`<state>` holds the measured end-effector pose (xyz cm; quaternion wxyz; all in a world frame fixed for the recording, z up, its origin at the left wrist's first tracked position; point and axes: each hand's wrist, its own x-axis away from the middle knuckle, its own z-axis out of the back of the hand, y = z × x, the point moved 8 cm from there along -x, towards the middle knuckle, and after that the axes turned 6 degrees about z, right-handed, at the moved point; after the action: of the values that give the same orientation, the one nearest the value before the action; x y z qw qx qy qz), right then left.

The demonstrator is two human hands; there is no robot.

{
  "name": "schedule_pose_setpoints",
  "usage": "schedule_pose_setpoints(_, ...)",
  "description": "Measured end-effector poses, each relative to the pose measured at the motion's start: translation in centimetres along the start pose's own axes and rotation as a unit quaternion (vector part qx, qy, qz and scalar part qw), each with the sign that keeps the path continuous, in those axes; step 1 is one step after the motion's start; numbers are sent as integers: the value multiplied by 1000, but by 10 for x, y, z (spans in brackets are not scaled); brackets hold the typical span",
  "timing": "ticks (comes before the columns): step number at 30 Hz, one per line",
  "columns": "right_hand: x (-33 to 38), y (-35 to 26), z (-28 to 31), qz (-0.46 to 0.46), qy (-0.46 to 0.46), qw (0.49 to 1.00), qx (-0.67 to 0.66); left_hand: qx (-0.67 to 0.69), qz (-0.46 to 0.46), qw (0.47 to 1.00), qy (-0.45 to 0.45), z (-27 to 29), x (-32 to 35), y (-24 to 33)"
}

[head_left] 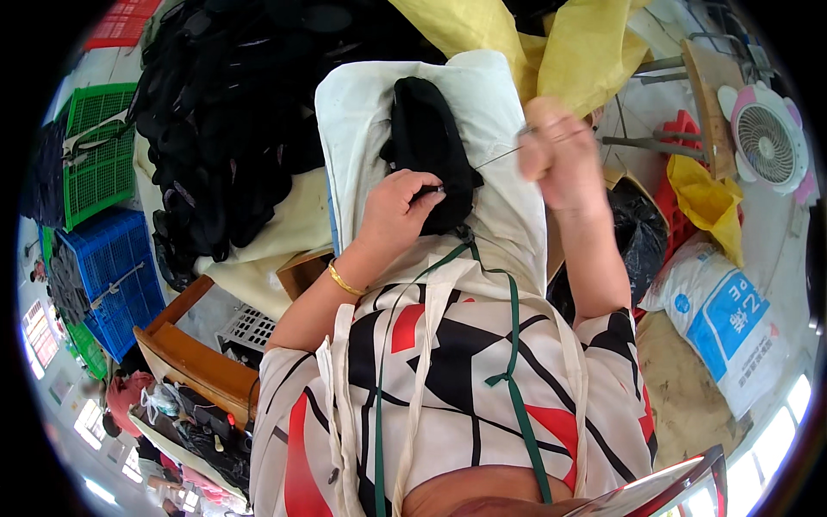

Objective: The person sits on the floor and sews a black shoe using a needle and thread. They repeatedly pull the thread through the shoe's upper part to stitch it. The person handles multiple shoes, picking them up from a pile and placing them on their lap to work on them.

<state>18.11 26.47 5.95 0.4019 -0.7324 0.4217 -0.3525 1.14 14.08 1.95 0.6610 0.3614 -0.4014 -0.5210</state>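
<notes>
A black cloth piece (429, 133), long and rounded at its far end, lies on the white apron (508, 194) over my lap. My left hand (398, 207) pinches its near left part between thumb and fingers; a small dark bit shows at the fingertips. Raised to the right, my right hand (562, 155) is closed and smeared by motion. A thin dark thread (498, 158) runs taut from the cloth to its fingers. Whether a needle is also in that hand cannot be made out.
A large heap of similar black pieces (207, 121) rises ahead on the left. Yellow sacking (577, 52) hangs at the far side. Green (99, 155) and blue crates (112, 267) stand left, near a wooden drawer (198, 370). A fan (765, 133) and a white sack (724, 319) are right.
</notes>
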Motion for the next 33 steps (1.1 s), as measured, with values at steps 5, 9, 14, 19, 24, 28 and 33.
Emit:
schedule_pose_setpoints(5,-13,-63,40,115,3,958,-263,6,-13,1000,-11,-1,-1,-2)
schedule_pose_setpoints(9,-8,-8,22,160,32,986,-14,88,24,996,-20,1,-4,-22)
schedule_pose_setpoints(14,18,104,-28,-37,-70,997,19,63,56,988,-127,29,-17,-5)
schedule_pose_setpoints(19,33,127,-19,-115,-49,992,-18,-106,-13,988,-115,27,12,2)
schedule_pose_setpoints(24,50,95,-28,-114,-157,955,223,-199,-172,965,-5,22,37,13)
schedule_pose_setpoints(28,58,80,-41,31,-221,886,407,-257,-283,922,58,17,53,19)
schedule_pose_setpoints(33,63,75,-52,81,-260,840,469,-283,-321,901,69,17,65,22)
